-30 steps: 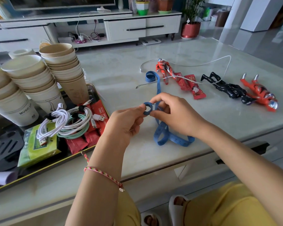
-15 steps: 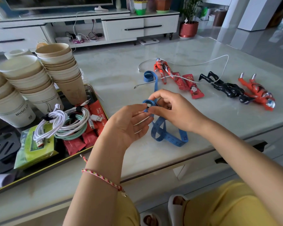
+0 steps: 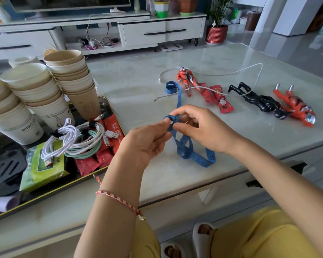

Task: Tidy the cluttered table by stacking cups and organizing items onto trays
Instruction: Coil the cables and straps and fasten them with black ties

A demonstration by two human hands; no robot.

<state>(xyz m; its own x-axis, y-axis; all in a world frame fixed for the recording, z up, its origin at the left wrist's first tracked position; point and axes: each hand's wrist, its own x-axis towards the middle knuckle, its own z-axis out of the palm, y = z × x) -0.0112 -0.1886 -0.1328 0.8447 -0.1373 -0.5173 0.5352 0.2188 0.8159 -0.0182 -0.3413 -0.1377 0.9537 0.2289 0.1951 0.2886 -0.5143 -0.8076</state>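
status: partly done. cups stand stacked and coiled cables lie on the tray. left hand and right hand both pinch the half-rolled tape measure just above the counter. left to clear: toy figures, red packets, loose white cable.

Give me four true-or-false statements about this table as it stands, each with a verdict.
1. The left hand and the right hand both pinch the blue measuring tape. True.
2. The coiled cables lie on the tray. True.
3. The black toy figure lies on the tray. False: it lies on the table, beside a red toy figure.
4. The paper cups stand singly, scattered. False: they are nested in stacks.
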